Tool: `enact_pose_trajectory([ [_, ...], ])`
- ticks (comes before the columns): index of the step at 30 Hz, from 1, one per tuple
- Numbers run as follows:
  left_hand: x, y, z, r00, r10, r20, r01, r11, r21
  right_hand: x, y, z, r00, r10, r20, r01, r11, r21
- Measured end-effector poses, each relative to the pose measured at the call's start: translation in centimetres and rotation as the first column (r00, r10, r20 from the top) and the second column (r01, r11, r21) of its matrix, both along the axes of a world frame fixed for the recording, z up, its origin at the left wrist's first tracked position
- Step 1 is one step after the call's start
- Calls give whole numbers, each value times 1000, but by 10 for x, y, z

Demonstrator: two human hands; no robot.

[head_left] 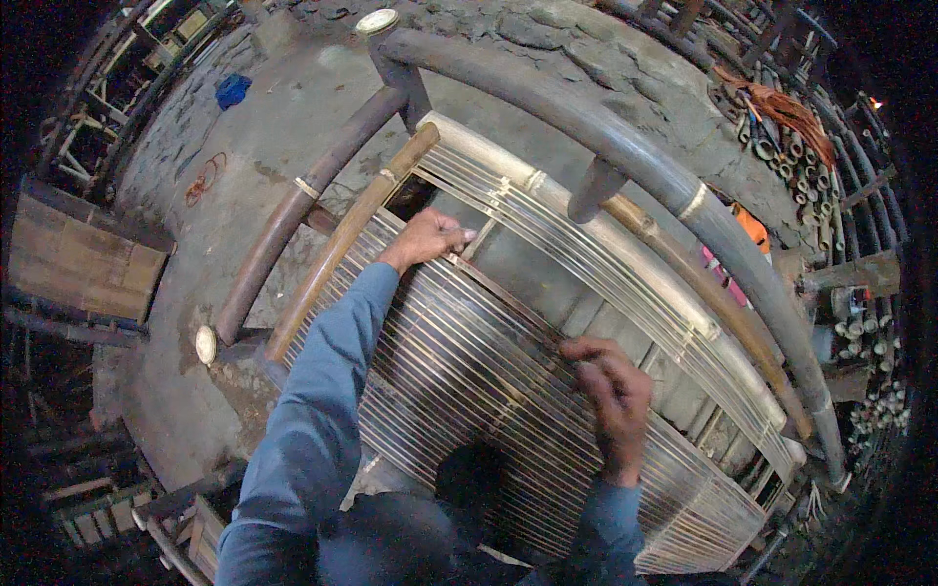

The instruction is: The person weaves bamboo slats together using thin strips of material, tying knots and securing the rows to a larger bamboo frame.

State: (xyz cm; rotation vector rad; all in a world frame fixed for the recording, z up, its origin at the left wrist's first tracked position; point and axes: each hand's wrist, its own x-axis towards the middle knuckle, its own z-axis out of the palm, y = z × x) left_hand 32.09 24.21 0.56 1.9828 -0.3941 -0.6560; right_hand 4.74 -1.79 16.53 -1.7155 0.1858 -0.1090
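Observation:
A bamboo bench frame (303,264) with thick poles lies before me, its seat made of thin parallel bamboo slats (459,352). My left hand (430,237) rests at the far edge of the slats, near the left side pole. Its fingers are pinched together at that edge; what they hold is hidden. Over the right part of the same edge is my right hand (613,396), fingers curled and partly blurred. Anything inside them is too small to tell. A narrower band of slats (586,269) runs along the far pole, across a gap from the main panel.
A thick dark backrest pole (586,117) arches beyond the seat. Cut bamboo tubes (791,166) and an orange-brown bundle of strands (782,107) are stacked at far right. A blue crumpled item (232,91) lies on the concrete floor. A panelled surface (83,254) stands at left.

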Motion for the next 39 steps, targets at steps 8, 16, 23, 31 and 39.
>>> enact_pose_trajectory([
  [8, -6, -1, -23, 995, 51, -85, -54, 998, -34, -127, -29, 115, 842, -538, 46, 497, 805, 324],
  [16, -16, -7, -13, 995, 101, -12, -102, 993, -60, -281, -49, 115, 910, -411, -60, 297, 543, 785],
  [23, -52, -6, 3, 984, -37, 175, 35, 999, 10, -282, -46, 128, 812, -557, -176, 543, 609, 578],
  [31, -52, 5, -34, 878, 243, 413, -250, 967, -36, -270, -51, 143, 852, -499, -159, 421, 470, 776],
  [39, -146, -41, 29, 701, -286, 653, 313, 946, 79, -315, -72, 147, 668, -630, -396, 724, 672, 153],
])
